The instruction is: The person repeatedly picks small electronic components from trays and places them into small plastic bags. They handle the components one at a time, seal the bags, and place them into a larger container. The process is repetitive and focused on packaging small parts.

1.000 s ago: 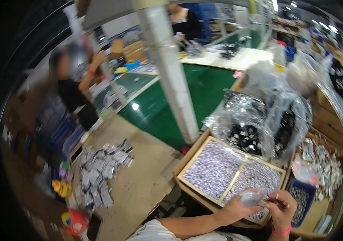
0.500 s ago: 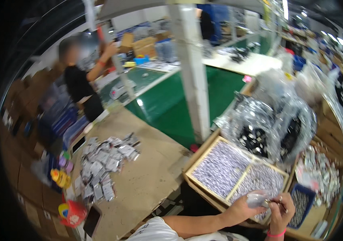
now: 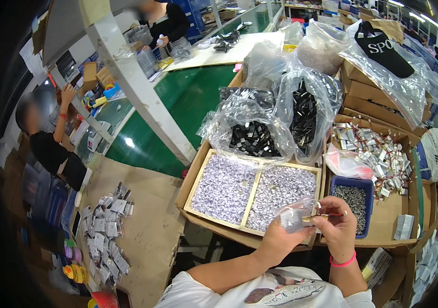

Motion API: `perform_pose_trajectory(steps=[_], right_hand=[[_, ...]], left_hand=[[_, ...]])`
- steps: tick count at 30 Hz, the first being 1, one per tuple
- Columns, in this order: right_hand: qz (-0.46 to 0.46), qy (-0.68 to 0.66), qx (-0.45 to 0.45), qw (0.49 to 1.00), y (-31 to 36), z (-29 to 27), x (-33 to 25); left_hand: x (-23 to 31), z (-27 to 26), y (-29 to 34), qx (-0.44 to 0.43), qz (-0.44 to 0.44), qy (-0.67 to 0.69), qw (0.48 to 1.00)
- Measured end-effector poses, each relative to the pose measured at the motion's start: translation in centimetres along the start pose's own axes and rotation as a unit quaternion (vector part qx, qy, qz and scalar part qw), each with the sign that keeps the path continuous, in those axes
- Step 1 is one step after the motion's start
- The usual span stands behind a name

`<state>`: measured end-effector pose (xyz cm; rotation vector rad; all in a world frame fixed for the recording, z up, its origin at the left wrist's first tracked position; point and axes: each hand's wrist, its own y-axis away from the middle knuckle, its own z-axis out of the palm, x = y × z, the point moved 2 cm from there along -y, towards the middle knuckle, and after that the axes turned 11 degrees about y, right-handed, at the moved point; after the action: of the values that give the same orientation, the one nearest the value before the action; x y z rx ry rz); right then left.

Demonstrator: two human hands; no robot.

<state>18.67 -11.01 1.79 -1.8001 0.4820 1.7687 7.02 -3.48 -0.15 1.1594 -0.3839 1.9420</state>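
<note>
A small clear plastic bag point(image 3: 288, 217) is pinched in my left hand point(image 3: 279, 241), its mouth toward the right. Close against that mouth, my right hand point(image 3: 341, 228) is closed on a small metallic part point(image 3: 308, 221) with a gold-coloured side and what seems to be a red wire; its exact kind is hard to make out. Both hands meet over the front edge of a wooden tray point(image 3: 250, 201) split into two compartments of tiny silvery-white pieces. Just beyond my right hand stands a blue bin point(image 3: 367, 188) of small metal parts.
Behind the tray, clear bags hold black parts point(image 3: 255, 139). At right, a carton contains silver parts with red wires point(image 3: 378, 154). Filled small packets point(image 3: 107, 226) lie heaped on the left table point(image 3: 149, 215). A white post point(image 3: 134, 77) rises ahead. Two other people work farther off.
The view has turned to the right, so the tray and cartons sit farther left. My hands stay together, with the bag in the left and the small part in the right.
</note>
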Motion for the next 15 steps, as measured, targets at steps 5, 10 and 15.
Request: perform_pose_trajectory(steps=[5, 10, 15], right_hand=[[0.095, -0.054, -0.085, 0.990, 0.3, -1.1, 0.7], [0.072, -0.014, -0.125, 0.989, 0.6, -1.5, 0.9], [-0.034, 0.067, -0.115, 0.991, 0.4, -1.1, 0.8]], left_hand=[[0.2, -0.4, -0.1, 0.022, 0.040, -0.068, 0.997], [0.0, -0.5, 0.6, -0.011, 0.094, -0.053, 0.994], [0.0, -1.1, 0.7, -0.030, 0.088, -0.078, 0.993]])
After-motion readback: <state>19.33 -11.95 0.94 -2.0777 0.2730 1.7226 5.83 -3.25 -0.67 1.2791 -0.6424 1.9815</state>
